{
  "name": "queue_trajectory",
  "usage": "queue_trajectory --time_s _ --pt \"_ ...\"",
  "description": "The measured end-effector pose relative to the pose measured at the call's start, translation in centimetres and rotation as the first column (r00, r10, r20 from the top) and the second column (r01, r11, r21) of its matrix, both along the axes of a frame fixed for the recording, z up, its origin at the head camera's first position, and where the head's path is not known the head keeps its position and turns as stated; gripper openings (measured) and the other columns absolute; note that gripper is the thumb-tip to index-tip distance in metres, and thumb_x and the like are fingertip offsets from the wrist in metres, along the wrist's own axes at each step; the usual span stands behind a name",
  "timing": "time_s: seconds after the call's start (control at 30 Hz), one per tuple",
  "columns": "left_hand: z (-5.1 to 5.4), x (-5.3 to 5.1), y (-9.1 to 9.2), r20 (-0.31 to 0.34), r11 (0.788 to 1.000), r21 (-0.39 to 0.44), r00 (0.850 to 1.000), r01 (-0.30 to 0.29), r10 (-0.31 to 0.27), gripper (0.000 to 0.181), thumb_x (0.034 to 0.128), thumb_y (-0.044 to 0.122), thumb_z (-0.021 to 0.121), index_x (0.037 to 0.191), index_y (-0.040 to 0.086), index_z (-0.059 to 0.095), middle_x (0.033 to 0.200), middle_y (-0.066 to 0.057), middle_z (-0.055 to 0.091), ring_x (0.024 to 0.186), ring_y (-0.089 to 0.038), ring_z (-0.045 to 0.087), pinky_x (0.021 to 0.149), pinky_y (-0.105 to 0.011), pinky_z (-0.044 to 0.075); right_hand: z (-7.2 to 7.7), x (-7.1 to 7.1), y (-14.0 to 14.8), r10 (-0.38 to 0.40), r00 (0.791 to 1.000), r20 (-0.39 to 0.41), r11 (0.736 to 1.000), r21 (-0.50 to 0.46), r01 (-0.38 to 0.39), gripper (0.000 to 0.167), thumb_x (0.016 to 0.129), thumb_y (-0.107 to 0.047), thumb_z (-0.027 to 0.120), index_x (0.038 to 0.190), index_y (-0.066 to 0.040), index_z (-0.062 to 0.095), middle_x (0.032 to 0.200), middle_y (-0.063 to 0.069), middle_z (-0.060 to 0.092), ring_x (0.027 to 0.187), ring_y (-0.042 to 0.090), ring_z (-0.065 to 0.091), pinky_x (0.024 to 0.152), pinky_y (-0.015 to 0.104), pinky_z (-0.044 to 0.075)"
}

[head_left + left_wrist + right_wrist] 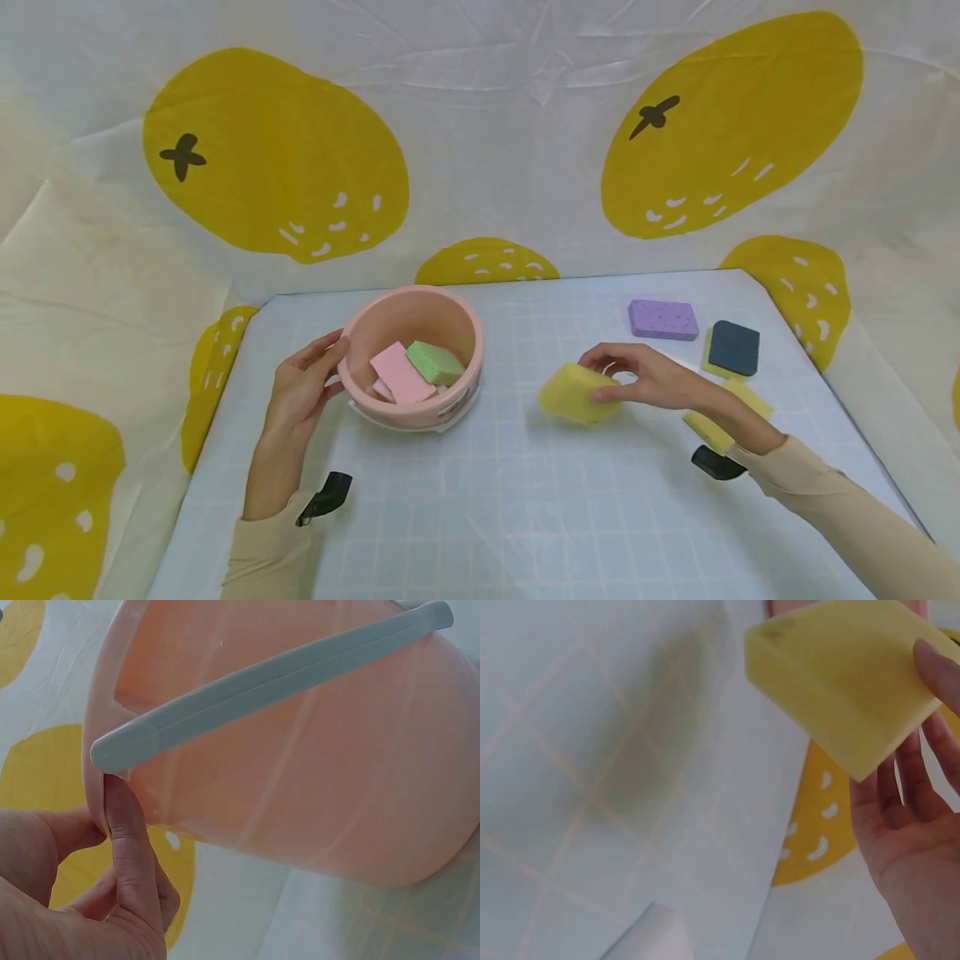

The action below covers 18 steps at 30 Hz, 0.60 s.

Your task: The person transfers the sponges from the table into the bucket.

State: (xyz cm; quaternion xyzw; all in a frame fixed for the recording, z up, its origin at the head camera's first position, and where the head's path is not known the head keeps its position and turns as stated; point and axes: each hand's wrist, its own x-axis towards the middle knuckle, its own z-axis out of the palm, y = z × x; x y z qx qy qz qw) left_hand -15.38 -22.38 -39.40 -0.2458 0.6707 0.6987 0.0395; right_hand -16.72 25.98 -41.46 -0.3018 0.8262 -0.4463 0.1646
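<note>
A pink bucket stands on the left half of the table, tilted slightly toward me. My left hand pinches its rim on the left side; in the left wrist view the thumb lies against the rim, just below the end of the pale handle. Inside the bucket are a pink sponge and a green sponge, with paler pieces partly hidden beneath. To the right of the bucket, my right hand holds a yellow sponge between thumb and fingers, raised above the table.
At the back right lie a purple sponge and a sponge with a dark face. Another yellow sponge is partly covered by my right forearm. A fruit-print cloth hangs behind the table.
</note>
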Motion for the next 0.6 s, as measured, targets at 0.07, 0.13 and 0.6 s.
queue_trajectory --time_s 0.07,0.13,0.6 --pt "-0.1 -0.1 0.0 0.002 1.000 0.001 1.000 -0.003 0.003 0.062 0.0900 0.043 0.078 0.145 0.019 0.060 0.136 0.000 0.059 0.107 -0.015 0.059 0.080 -0.020 0.058 0.2 -0.1 -0.3 -0.010 1.000 0.008 1.000 -0.013 0.010 0.037 0.091 -0.017 0.080 0.125 -0.019 0.066 0.119 -0.003 0.068 0.109 0.019 0.062 0.098 0.026 0.051" --pt "-0.1 -0.2 0.0 0.008 1.000 -0.001 1.000 -0.006 0.006 0.063 0.0891 0.044 0.078 0.145 0.020 0.060 0.138 0.000 0.058 0.108 -0.015 0.058 0.081 -0.020 0.058 0.5 -0.3 -0.6 -0.017 1.000 0.007 1.000 -0.026 0.018 0.037 0.091 -0.016 0.081 0.125 -0.018 0.067 0.118 -0.002 0.068 0.109 0.019 0.062 0.097 0.025 0.052" --pt "0.0 -0.1 0.1 0.016 1.000 -0.004 1.000 -0.014 0.015 0.062 0.0902 0.043 0.077 0.145 0.021 0.060 0.138 -0.001 0.058 0.107 -0.014 0.058 0.080 -0.019 0.057 2.4 -1.6 -2.5 -0.144 0.986 0.085 0.983 -0.106 0.153 0.041 0.091 -0.018 0.081 0.128 -0.013 0.065 0.119 0.005 0.067 0.112 0.026 0.063 0.091 0.028 0.057"
